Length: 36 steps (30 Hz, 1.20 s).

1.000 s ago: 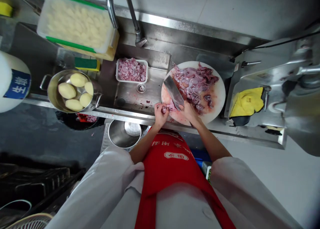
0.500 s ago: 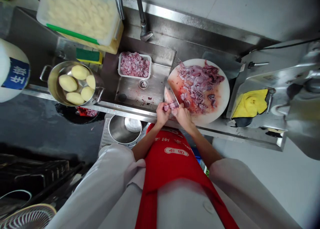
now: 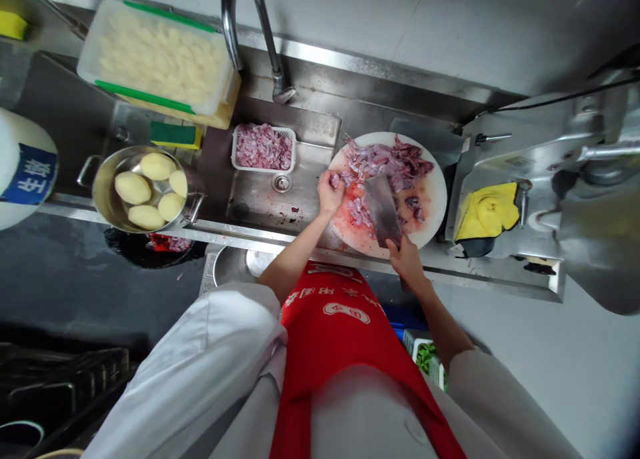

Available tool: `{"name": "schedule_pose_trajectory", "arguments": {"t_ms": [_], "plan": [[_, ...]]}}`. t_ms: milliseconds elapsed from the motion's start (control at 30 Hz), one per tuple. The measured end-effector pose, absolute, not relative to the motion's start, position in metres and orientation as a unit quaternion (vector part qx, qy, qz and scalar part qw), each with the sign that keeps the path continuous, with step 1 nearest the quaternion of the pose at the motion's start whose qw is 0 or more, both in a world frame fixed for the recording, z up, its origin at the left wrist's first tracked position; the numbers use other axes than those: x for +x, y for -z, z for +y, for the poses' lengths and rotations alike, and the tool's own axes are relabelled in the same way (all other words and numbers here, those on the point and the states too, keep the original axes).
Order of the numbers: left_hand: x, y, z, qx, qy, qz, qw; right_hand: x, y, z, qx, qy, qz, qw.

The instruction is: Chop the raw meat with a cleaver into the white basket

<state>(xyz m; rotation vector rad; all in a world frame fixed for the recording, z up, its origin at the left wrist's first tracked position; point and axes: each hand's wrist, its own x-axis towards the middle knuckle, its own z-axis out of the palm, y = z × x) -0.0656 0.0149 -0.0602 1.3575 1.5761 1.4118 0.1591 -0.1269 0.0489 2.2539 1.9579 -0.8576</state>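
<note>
My right hand (image 3: 406,259) is closed round the handle of a cleaver (image 3: 384,211), whose broad blade slants over the round white cutting board (image 3: 430,235). My left hand (image 3: 331,193) is at the board's left edge, fingers curled on a small piece of raw meat (image 3: 334,180). A heap of raw, pinkish-purple meat (image 3: 390,159) covers the back of the board, and smaller cut bits lie around the blade on a blood-stained surface. To the left, a white plastic basket (image 3: 294,153) of chopped meat stands in the sink.
A steel pot (image 3: 100,191) of peeled potatoes and a clear lidded tub (image 3: 165,59) stand left of the sink (image 3: 310,195). The faucet (image 3: 277,72) rises behind it. A yellow cloth (image 3: 487,209) lies on the metal machine at right. Below the counter are a steel pot and a dark bowl.
My hands have parted. The left has moved up with a meat piece; the right has swung the cleaver rightward, its blade now flat over the board's middle. The view has shifted slightly.
</note>
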Motion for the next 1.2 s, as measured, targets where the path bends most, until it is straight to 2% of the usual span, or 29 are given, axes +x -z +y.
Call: {"name": "schedule_pose_trajectory", "arguments": {"t_ms": [100, 200, 267, 333, 467, 600, 700, 900, 1033, 1200], "plan": [[-0.048, 0.041, 0.019, 0.657, -0.449, 0.535, 0.284, 0.188, -0.052, -0.147, 0.776, 0.257, 0.574, -0.041], [-0.060, 0.028, 0.004, 0.828, -0.286, 0.378, 0.299, 0.204, -0.052, -0.166, 0.806, 0.258, 0.529, -0.064], [-0.076, 0.027, -0.006, 0.882, -0.201, 0.297, 0.305, 0.205, -0.050, -0.175, 0.815, 0.266, 0.511, -0.065], [-0.090, 0.031, -0.016, 0.896, -0.171, 0.280, 0.301, 0.200, -0.047, -0.179, 0.813, 0.277, 0.509, -0.062], [-0.089, 0.045, -0.045, 0.870, -0.195, 0.356, 0.279, 0.180, -0.042, -0.177, 0.793, 0.291, 0.534, -0.032], [-0.077, 0.052, -0.080, 0.806, -0.273, 0.470, 0.235, 0.162, -0.040, -0.171, 0.768, 0.295, 0.569, 0.010], [-0.084, 0.052, -0.092, 0.798, -0.323, 0.453, 0.232, 0.160, -0.039, -0.170, 0.754, 0.294, 0.587, 0.023], [-0.069, 0.062, -0.084, 0.818, -0.321, 0.386, 0.281, 0.167, -0.041, -0.172, 0.765, 0.282, 0.578, 0.039], [-0.045, 0.067, -0.081, 0.799, -0.350, 0.402, 0.280, 0.168, -0.042, -0.173, 0.771, 0.273, 0.574, 0.037], [-0.062, 0.066, -0.087, 0.789, -0.374, 0.394, 0.286, 0.163, -0.047, -0.180, 0.766, 0.276, 0.575, 0.074]]}}
